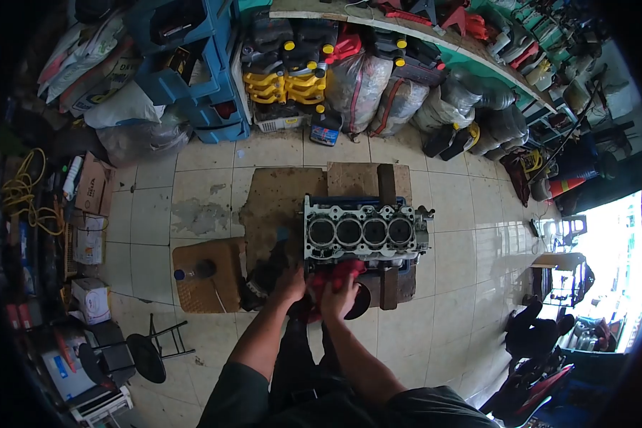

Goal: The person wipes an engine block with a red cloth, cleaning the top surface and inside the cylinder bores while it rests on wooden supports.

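An engine block (362, 233) lies with its row of several round cylinder bores facing up. My right hand (340, 294) is closed around a red cloth (346, 272) at the block's near side. Close to the block's near left corner is my left hand (290, 285); its fingers are too small and partly hidden to tell whether they grip anything. A dark crumpled item (262, 280) lies just left of that hand. Beside my right hand, a dark round bowl-like item (362, 301) shows in part.
Wooden bars (389, 288) stick out from beneath the block, over cardboard (264, 207) on the tiled floor. A brown mat (207, 274) at left carries a bottle (180, 274) and a brush-like tool. Oil jugs (325, 126) and sacks line the back; a stool (147, 358) stands lower left.
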The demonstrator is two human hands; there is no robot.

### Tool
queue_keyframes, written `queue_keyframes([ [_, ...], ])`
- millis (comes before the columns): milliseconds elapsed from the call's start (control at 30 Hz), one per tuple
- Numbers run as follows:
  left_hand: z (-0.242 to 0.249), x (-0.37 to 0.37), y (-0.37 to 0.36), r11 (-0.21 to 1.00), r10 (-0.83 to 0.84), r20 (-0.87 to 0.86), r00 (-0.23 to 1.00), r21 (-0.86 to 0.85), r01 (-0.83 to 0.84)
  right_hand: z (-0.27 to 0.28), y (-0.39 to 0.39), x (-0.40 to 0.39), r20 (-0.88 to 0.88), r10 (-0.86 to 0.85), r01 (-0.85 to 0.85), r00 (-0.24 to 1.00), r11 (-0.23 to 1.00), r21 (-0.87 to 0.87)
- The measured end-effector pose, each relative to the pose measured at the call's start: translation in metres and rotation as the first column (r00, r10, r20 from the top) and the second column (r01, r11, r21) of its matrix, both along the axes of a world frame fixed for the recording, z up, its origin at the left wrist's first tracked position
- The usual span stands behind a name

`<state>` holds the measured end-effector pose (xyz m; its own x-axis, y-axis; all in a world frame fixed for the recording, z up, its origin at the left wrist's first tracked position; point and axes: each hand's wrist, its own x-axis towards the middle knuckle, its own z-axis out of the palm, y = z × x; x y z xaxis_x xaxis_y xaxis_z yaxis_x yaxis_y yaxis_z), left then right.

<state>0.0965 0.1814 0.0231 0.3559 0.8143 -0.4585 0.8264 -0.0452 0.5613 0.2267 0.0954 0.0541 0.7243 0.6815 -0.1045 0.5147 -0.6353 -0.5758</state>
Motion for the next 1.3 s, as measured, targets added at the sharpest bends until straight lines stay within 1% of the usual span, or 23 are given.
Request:
queue_keyframes([
  [33, 0.006, -0.001, 0.002, 1.000, -0.001, -0.003, 1.000, 0.002, 0.001, 0.007, -0.001, -0.014, 0.164, 0.121, -0.126, 0.979, 0.992, 0.022],
  [67, 0.012, -0.002, 0.003, 1.000, -0.015, -0.012, 1.000, 0.005, 0.015, 0.013, 0.000, -0.027, -0.078, 0.031, -0.036, 0.996, 0.997, -0.062],
  [167, 0.023, -0.008, 0.010, 0.997, -0.071, -0.013, 0.997, -0.003, 0.071, 0.015, 0.002, -0.021, -0.154, -0.029, 0.018, 0.988, 0.997, -0.072],
  [233, 0.025, -0.007, 0.011, 0.994, -0.111, 0.014, 0.994, -0.004, 0.111, 0.030, -0.006, 0.017, -0.174, 0.214, -0.231, 0.961, 0.969, -0.084],
  [267, 0.028, -0.010, 0.012, 0.991, -0.130, 0.017, 0.991, 0.033, 0.130, 0.036, -0.004, 0.031, -0.125, 0.247, -0.255, 0.961, 0.965, -0.060],
  [333, 0.028, -0.015, 0.012, 0.987, -0.145, 0.016, 0.989, 0.073, 0.144, 0.063, 0.005, 0.061, -0.273, 0.381, -0.404, 0.883, 0.914, -0.030],
  [400, 0.025, -0.015, 0.013, 0.975, -0.213, -0.009, 0.977, 0.064, 0.213, 0.102, 0.032, 0.065, -0.272, 0.416, -0.439, 0.868, 0.898, -0.027],
  [467, 0.026, -0.016, 0.011, 0.978, -0.189, 0.064, 0.980, 0.105, 0.182, 0.138, 0.076, 0.057, -0.150, 0.463, -0.451, 0.873, 0.886, 0.107],
  [533, 0.028, -0.018, 0.010, 0.978, -0.168, 0.127, 0.978, 0.147, 0.149, 0.158, 0.132, 0.043, 0.021, 0.446, -0.445, 0.895, 0.886, 0.128],
  [600, 0.031, -0.015, 0.008, 0.979, -0.138, 0.117, 0.983, 0.168, 0.117, 0.128, 0.195, 0.036, 0.176, 0.521, -0.546, 0.835, 0.823, 0.157],
  [633, 0.041, -0.010, 0.009, 0.979, -0.140, -0.046, 0.989, 0.144, 0.145, 0.108, 0.217, 0.029, 0.171, 0.527, -0.551, 0.832, 0.818, 0.162],
  [667, 0.036, -0.009, 0.007, 0.980, -0.132, -0.051, 0.990, 0.142, 0.138, 0.086, 0.235, 0.021, 0.273, 0.565, -0.589, 0.779, 0.808, 0.009],
  [700, 0.023, -0.008, 0.000, 0.963, -0.124, -0.133, 0.983, 0.224, 0.151, 0.069, 0.244, 0.015, 0.364, 0.609, -0.601, 0.705, 0.785, -0.149],
  [733, 0.013, -0.009, -0.006, 0.938, -0.108, -0.215, 0.971, 0.302, 0.171, 0.055, 0.247, 0.011, 0.359, 0.616, -0.608, 0.701, 0.780, -0.149],
  [767, 0.003, -0.012, -0.011, 0.892, -0.105, -0.209, 0.972, 0.412, 0.185, 0.043, 0.248, 0.006, 0.395, 0.636, -0.617, 0.664, 0.763, -0.191],
  [800, 0.000, -0.013, -0.014, 0.898, -0.102, -0.210, 0.972, 0.400, 0.181, 0.034, 0.241, 0.002, 0.424, 0.658, -0.623, 0.622, 0.744, -0.241],
  [867, -0.004, -0.009, -0.016, 0.883, 0.007, -0.018, 1.000, 0.469, 0.002, 0.034, 0.207, -0.003, 0.364, 0.689, -0.646, 0.626, 0.720, -0.253],
  [1000, 0.004, -0.012, -0.017, 0.906, 0.014, -0.017, 1.000, 0.422, -0.005, 0.053, 0.129, -0.010, 0.076, 0.765, -0.710, 0.640, 0.626, -0.324],
  [1067, -0.016, -0.013, -0.019, 0.930, 0.201, 0.195, 0.960, 0.268, -0.250, 0.060, 0.094, -0.009, 0.017, 0.754, -0.706, 0.656, 0.622, -0.338],
  [1100, -0.011, -0.013, -0.018, 0.929, 0.200, 0.205, 0.958, 0.271, -0.252, 0.066, 0.081, -0.006, -0.038, 0.716, -0.692, 0.697, 0.657, -0.300],
  [1167, -0.001, -0.017, -0.022, 0.945, 0.237, 0.316, 0.919, 0.146, -0.294, 0.072, 0.075, 0.002, -0.093, 0.677, -0.674, 0.730, 0.690, -0.263],
  [1233, -0.013, -0.016, -0.022, 0.934, 0.318, 0.275, 0.907, 0.072, -0.349, 0.079, 0.084, 0.023, -0.327, 0.643, -0.721, 0.692, 0.632, -0.285],
  [1300, -0.020, -0.018, -0.017, 0.915, 0.392, 0.224, 0.892, 0.008, -0.403, 0.081, 0.108, 0.036, -0.270, 0.657, -0.709, 0.704, 0.678, -0.197],
])
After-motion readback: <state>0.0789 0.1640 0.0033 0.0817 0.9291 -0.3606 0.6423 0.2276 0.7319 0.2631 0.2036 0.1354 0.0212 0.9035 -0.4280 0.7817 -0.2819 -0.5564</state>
